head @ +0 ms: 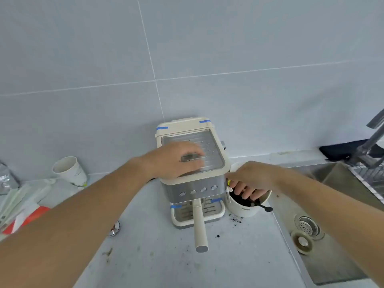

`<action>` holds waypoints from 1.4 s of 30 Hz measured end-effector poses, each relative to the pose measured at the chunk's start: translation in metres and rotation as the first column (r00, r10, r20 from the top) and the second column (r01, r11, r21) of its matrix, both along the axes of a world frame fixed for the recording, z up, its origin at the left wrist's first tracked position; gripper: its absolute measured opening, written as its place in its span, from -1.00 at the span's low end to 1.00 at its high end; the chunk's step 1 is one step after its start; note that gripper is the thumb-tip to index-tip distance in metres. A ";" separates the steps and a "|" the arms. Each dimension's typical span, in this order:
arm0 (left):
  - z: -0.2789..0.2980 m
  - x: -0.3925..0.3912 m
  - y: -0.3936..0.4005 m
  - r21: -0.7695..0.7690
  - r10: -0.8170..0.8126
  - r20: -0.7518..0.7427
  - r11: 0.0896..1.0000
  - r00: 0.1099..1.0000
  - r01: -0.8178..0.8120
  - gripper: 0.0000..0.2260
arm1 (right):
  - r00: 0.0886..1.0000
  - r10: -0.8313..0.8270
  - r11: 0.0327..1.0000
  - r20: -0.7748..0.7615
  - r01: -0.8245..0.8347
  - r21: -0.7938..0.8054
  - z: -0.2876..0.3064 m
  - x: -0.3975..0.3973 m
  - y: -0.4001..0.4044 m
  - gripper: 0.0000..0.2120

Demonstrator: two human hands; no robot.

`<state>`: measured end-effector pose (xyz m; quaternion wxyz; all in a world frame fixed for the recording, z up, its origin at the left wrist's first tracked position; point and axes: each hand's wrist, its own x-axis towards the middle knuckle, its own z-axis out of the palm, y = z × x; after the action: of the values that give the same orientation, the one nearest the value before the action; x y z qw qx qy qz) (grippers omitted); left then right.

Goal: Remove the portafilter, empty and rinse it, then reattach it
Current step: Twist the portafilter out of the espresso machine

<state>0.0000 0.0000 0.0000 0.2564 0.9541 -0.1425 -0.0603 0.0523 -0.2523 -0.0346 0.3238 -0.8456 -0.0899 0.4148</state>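
Table (158, 265) under coffee machine (216, 181). Portafilter (200, 225) locked in front, handle sticking out, below both hands, untouched. Left hand (176, 159) flat, open, on machine top. Right hand (249, 179) curled inside white cup (247, 208); grip unclear.

Left arm: bare forearm stretched forward from the lower left.
Left hand (176, 157): palm down, fingers spread and slightly curled.
Right arm: bare forearm reaching in from the right.
Right hand (250, 178): knuckles up, fingers curled downward.
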 end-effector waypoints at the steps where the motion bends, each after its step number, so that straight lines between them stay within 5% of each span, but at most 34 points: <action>1: -0.002 -0.001 -0.002 -0.015 0.003 -0.002 1.000 1.000 -0.003 -0.62 | 0.995 -0.054 0.996 -0.085 0.059 0.060 -0.008 -0.006 -0.001 -0.67; 7: -0.015 -0.001 -0.007 0.032 -0.043 0.060 0.999 0.997 0.041 -0.52 | 0.939 -0.277 0.926 -0.204 0.318 0.204 -0.058 -0.050 0.002 -0.60; 18: -0.040 0.003 0.001 0.183 -0.089 0.159 0.981 0.983 0.059 -0.47 | 0.832 -0.372 0.804 -0.412 0.510 0.306 -0.114 -0.084 0.040 -0.65; 26: -0.045 0.003 0.000 0.196 -0.070 0.200 0.980 0.977 0.031 -0.44 | 0.618 -0.436 0.592 -0.654 0.744 0.308 -0.136 -0.102 0.077 -0.52; 31: -0.048 0.004 0.000 0.181 -0.050 0.215 0.983 0.975 0.010 -0.45 | 0.533 -0.463 0.500 -0.708 0.817 0.288 -0.145 -0.109 0.093 -0.46; 38: -0.051 0.005 -0.002 0.192 -0.057 0.241 0.981 0.969 0.010 -0.45 | 0.527 -0.527 0.449 -0.667 0.839 0.307 -0.154 -0.114 0.104 -0.46; 42: -0.049 0.004 -0.001 0.187 -0.050 0.230 0.982 0.972 0.006 -0.45 | 0.430 -0.550 0.285 -0.716 0.903 0.323 -0.155 -0.127 0.140 -0.48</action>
<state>0.0042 -0.0015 -0.0495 0.1474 0.9721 -0.1790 0.0360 -0.0743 -0.1126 -0.1900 0.7731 -0.4702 0.2616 0.3359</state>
